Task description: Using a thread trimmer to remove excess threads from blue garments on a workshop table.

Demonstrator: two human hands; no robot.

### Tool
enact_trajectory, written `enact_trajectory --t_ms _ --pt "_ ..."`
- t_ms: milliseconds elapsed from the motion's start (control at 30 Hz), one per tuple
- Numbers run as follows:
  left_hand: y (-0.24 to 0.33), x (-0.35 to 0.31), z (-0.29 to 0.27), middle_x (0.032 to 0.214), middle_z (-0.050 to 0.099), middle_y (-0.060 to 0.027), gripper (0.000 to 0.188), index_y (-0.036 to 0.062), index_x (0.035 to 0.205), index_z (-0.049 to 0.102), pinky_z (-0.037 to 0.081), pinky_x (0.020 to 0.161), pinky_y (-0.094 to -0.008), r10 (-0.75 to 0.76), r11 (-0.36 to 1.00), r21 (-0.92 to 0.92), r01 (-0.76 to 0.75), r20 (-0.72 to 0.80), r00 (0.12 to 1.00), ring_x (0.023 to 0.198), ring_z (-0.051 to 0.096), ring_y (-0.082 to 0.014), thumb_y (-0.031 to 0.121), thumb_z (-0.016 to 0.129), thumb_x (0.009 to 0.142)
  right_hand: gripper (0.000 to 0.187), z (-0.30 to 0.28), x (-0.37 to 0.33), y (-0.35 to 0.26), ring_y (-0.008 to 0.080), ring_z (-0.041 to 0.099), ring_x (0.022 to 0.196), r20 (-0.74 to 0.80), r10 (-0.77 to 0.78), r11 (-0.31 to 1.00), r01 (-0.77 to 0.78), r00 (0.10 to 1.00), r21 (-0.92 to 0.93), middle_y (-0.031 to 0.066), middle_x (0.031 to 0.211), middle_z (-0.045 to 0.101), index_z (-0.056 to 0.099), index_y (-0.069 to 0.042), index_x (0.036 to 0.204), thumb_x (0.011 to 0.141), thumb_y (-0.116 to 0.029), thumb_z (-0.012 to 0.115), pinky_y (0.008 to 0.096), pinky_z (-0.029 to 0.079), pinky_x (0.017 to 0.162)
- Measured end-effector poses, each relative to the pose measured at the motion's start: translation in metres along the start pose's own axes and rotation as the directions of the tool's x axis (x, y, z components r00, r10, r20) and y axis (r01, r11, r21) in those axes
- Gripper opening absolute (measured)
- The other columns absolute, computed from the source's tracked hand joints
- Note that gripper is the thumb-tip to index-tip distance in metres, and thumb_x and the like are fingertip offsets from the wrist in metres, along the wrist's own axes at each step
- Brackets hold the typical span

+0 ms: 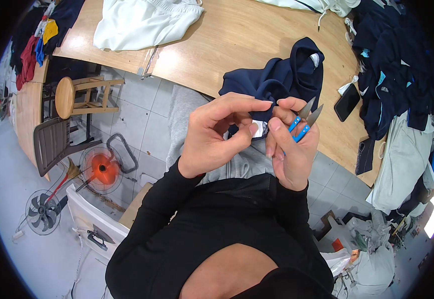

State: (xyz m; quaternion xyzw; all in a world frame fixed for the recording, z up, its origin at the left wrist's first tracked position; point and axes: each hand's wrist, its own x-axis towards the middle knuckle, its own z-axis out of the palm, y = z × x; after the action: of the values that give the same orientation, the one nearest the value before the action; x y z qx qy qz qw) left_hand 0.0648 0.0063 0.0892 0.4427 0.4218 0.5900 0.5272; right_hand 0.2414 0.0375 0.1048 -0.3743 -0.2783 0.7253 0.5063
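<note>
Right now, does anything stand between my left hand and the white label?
Nothing visible does: the left hand is at the white label. The blue-handled thread snips are in the right hand, to the label's right.

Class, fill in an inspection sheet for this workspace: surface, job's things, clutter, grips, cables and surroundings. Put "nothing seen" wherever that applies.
Surface: wooden table, light brown, partly covered by clothes.
Job's things: navy garment, bunched at the table edge; white tag between the hands; blue-handled snips, blades apart.
Clutter: white garment, dark phone, heap of navy clothes on the right.
Grips: left grip has its thumb at the tag, pinch unclear; right grip holds the snips.
Cables: pale cord hanging near an iron.
Surroundings: stool, grey chair, orange-centred fan, tiled floor.
</note>
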Motion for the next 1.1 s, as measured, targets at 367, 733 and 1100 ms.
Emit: enact_trajectory --t_ms 367,733,1100 --pt "-0.008 -0.001 0.01 0.115 0.073 -0.0085 0.036 -0.0009 0.117 0.079 0.055 0.071 -0.0256 0.227 0.944 0.291 -0.158 -0.221 0.948 0.081 0.068 -0.011 -0.015 0.076 0.084 0.042 -0.003 0.0 0.009 0.0079 0.065 0.069 -0.052 -0.153 0.985 0.148 0.987 -0.086 0.0135 0.098 0.076 0.058 0.001 0.127 0.092 0.013 0.078 0.021 0.041 0.048" --pt "0.008 -0.004 0.019 0.092 0.08 -0.0167 0.021 -0.0036 0.102 0.081 0.06 0.069 -0.0298 0.431 0.666 0.695 -0.271 -0.062 0.9 0.077 0.079 -0.0258 -0.008 0.084 0.082 0.043 -0.001 0.0 0.018 0.004 0.063 0.071 -0.014 -0.345 0.895 0.325 0.938 -0.305 0.016 0.095 0.077 0.055 0.0 0.121 0.09 0.018 0.079 0.0182 0.047 0.064" --pt "0.01 0.001 0.018 0.08 0.075 -0.0103 0.02 0.0005 0.089 0.078 0.056 0.059 -0.0316 0.431 0.565 0.777 -0.277 0.008 0.902 0.067 0.075 -0.0242 -0.007 0.083 0.072 0.042 -0.009 0.0 0.019 0.004 0.063 0.072 0.05 -0.367 0.857 0.358 0.929 -0.371 0.0161 0.096 0.078 0.055 -0.002 0.118 0.09 0.016 0.08 0.0183 0.047 0.064"
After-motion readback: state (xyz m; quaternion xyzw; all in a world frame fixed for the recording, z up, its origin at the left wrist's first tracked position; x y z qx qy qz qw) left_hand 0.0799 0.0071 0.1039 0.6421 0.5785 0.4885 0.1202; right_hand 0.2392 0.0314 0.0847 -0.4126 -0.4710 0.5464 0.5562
